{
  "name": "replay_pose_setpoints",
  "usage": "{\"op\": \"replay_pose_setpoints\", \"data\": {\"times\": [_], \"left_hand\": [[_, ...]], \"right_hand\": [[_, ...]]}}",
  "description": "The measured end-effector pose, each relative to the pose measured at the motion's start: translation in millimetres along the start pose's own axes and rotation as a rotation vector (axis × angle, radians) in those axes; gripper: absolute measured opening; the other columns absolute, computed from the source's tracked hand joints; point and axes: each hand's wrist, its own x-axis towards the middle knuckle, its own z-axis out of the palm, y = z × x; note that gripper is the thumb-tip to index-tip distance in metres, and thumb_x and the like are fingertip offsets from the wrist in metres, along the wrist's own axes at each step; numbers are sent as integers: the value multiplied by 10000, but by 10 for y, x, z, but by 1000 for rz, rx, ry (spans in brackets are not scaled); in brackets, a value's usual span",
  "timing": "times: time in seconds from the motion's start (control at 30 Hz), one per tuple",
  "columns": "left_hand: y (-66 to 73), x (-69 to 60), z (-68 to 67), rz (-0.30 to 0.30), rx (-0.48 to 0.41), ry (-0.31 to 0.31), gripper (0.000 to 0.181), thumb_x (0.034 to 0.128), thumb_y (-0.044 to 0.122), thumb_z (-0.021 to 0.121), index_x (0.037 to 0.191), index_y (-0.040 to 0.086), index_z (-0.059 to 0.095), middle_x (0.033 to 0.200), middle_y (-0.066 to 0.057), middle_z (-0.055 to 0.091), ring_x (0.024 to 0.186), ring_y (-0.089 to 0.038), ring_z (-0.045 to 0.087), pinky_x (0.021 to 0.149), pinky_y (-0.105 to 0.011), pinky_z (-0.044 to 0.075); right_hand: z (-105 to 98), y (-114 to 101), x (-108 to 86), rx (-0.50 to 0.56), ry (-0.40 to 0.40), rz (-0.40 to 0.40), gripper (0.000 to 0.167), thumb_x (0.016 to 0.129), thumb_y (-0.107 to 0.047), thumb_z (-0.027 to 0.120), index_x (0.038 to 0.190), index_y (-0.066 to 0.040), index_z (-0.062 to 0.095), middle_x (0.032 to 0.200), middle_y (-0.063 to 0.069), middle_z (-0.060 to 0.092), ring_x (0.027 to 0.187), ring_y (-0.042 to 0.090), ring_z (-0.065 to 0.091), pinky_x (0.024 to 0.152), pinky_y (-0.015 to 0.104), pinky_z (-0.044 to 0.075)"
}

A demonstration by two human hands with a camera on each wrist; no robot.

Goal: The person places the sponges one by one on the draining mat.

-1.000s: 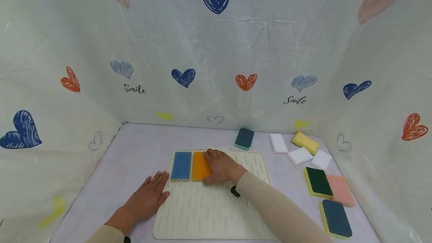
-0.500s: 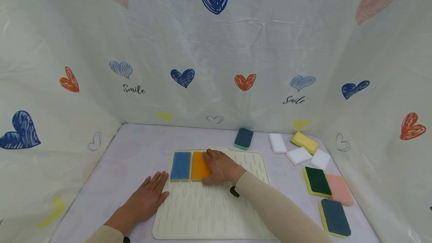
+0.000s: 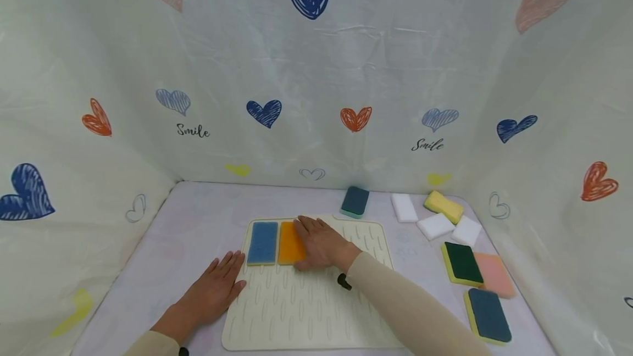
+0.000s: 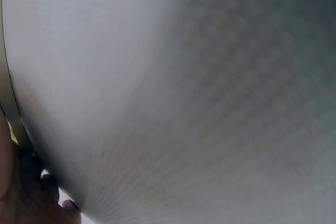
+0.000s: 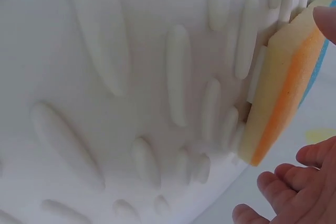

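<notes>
My right hand (image 3: 323,245) lies over the right side of an orange sponge (image 3: 289,245), fingers extended and thumb near its front corner. From the right wrist view, the thumb (image 5: 326,22) is by the sponge's edge and the other fingers (image 5: 278,190) look relaxed; the sponge has a pale layer under the orange one. A blue sponge (image 3: 262,243) lies just left of it. Both sponges sit at the back of a cream ridged mat (image 3: 306,317). My left hand (image 3: 212,290) rests flat on the table, fingertips at the mat's left edge; its wrist view is mostly blurred.
A dark green sponge (image 3: 355,202) lies behind the mat. To the right are several white pads (image 3: 436,226), a yellow sponge (image 3: 444,206), a green-topped sponge (image 3: 462,263), a pink sponge (image 3: 495,274) and a blue-grey sponge (image 3: 488,315). A heart-printed curtain (image 3: 306,59) encloses the table (image 3: 198,224).
The head view shifts slightly. Both hands and the sponges stay where they were on and beside the mat.
</notes>
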Motion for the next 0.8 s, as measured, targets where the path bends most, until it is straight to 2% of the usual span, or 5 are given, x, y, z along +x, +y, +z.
{"op": "replay_pose_setpoints", "data": {"times": [0.17,0.33,0.63,0.8], "left_hand": [[-21,1,12,3,4,5,680,1130,404,477,1622,-45,341,1683,-223,360,1566,-432,329,1244,-641,287],[-23,11,26,3,10,-2,689,1132,422,464,1628,-39,333,1689,-216,353,1570,-427,323,1245,-639,286],[-20,15,53,20,-1,53,680,1117,408,505,1600,-55,380,1656,-234,403,1538,-460,365,1212,-663,312],[-31,14,69,23,-12,63,689,1114,409,510,1590,-73,380,1641,-257,415,1524,-484,371,1204,-675,308]], "right_hand": [[-64,5,-85,-15,24,-12,1031,948,-690,633,1684,-84,243,1735,127,271,1582,277,337,1296,471,287],[-119,69,-261,3,29,-3,1045,946,-679,663,1685,-78,235,1746,122,245,1598,268,305,1308,472,257],[-90,344,-763,-17,52,18,1053,939,-644,706,1670,-32,260,1742,154,249,1605,304,288,1309,508,237],[-56,540,-1099,-48,92,22,1050,928,-611,740,1647,13,295,1715,195,299,1586,346,323,1287,541,272]]}}
